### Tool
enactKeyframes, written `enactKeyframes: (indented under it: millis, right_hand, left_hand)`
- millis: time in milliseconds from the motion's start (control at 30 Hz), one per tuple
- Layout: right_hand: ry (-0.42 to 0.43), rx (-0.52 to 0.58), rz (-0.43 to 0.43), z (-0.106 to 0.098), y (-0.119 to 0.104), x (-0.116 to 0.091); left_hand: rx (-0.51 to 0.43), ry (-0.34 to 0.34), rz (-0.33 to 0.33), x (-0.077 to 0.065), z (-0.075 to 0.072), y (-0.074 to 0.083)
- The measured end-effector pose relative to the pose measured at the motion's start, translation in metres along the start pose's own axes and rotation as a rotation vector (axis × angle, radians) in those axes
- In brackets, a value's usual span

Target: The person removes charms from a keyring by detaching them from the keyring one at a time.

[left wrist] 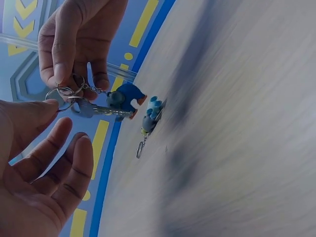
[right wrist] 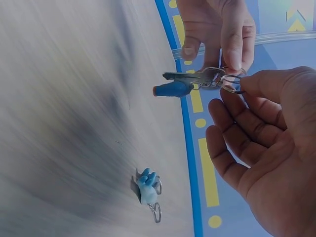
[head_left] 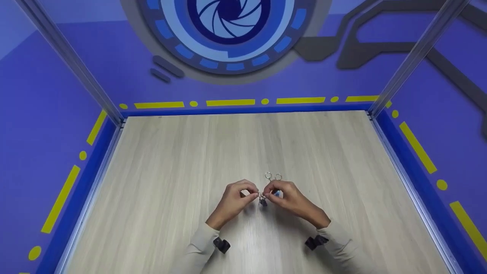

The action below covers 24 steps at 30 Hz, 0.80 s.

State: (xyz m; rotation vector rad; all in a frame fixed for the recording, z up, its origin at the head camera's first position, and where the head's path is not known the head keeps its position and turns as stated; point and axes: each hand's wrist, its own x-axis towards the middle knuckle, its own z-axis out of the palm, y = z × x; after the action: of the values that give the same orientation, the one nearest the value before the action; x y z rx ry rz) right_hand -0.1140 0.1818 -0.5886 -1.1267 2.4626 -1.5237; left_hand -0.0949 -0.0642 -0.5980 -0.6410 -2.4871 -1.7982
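Note:
Both hands meet over the table, with a key ring (right wrist: 232,84) between their fingertips. My left hand (head_left: 236,198) pinches the ring's edge between thumb and index finger, its other fingers loosely spread in the left wrist view. From the opposite side my right hand (head_left: 286,196) pinches at the rings with thumb and index finger. A silver key (right wrist: 190,77) hangs from the rings. Beside it a dark blue figurine (left wrist: 131,96) with orange tips dangles on a short chain. Parts of the rings are hidden behind the fingers.
On the wooden table (head_left: 171,160), just beyond the right hand, lie light blue figurine keychains (right wrist: 147,190) with metal rings (head_left: 268,175). The right hand partly covers them in the head view. Blue panels (head_left: 228,89) with yellow marks wall the table at the back and sides.

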Motion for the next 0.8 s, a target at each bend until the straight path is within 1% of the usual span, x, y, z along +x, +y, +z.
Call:
enactKeyframes:
  millis: [100, 267, 367, 467, 600, 800]
  right_hand:
    - [-0.015, -0.027, -0.009, -0.001, -0.002, 0.0]
    - [-0.049, -0.089, 0.003, -0.002, -0.009, 0.001]
    - [-0.055, -0.124, 0.008, -0.003, -0.011, 0.002]
    - [-0.059, -0.144, 0.008, -0.003, -0.011, 0.002]
    - [-0.056, -0.14, 0.022, -0.005, -0.011, 0.001]
    - [-0.057, -0.11, 0.079, -0.008, -0.012, -0.002]
  left_hand:
    - [0.033, -0.015, 0.012, 0.002, 0.003, 0.002]
    - [0.093, -0.025, 0.06, 0.004, 0.008, 0.004]
    - [0.108, 0.001, 0.085, 0.004, 0.009, 0.003]
    - [0.1, 0.033, 0.096, 0.002, 0.009, 0.002]
    - [0.066, 0.06, 0.088, 0.001, 0.009, 0.002]
    - [-0.004, 0.06, 0.024, 0.001, 0.008, 0.002]
